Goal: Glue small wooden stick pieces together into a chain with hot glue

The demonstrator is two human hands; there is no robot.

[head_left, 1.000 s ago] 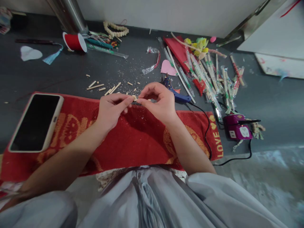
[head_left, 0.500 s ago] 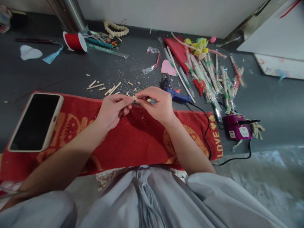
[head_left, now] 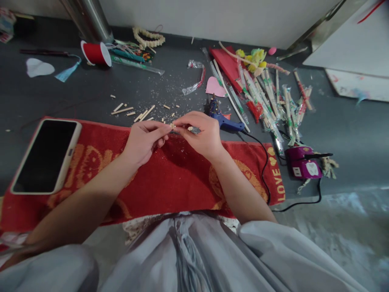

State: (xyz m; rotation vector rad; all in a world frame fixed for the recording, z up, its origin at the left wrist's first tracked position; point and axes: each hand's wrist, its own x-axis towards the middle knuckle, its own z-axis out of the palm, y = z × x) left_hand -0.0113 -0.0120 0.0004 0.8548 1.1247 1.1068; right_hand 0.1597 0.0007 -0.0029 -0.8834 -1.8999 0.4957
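Note:
My left hand (head_left: 145,140) and my right hand (head_left: 202,133) meet over the far edge of a red towel (head_left: 179,182). Between their pinched fingertips sits a small cluster of pale wooden stick pieces (head_left: 173,126); the fingers cover most of it. Just beyond the hands, several cut wooden sticks (head_left: 146,113) and crumbs lie on the dark table (head_left: 100,89). A blue glue gun (head_left: 229,123) rests to the right of my right hand, its black cord running over the towel.
A phone (head_left: 45,156) lies on the towel's left end. Wrapped chopsticks (head_left: 264,97) are heaped at right, near a purple device (head_left: 304,162) with a cord. A red thread spool (head_left: 96,54), a pink paper heart (head_left: 216,86) and a zigzag wooden loop (head_left: 148,39) lie farther back.
My right hand has lowered slightly and its fingers have closed in on the small wooden cluster. During the last half second both hands have stayed almost still.

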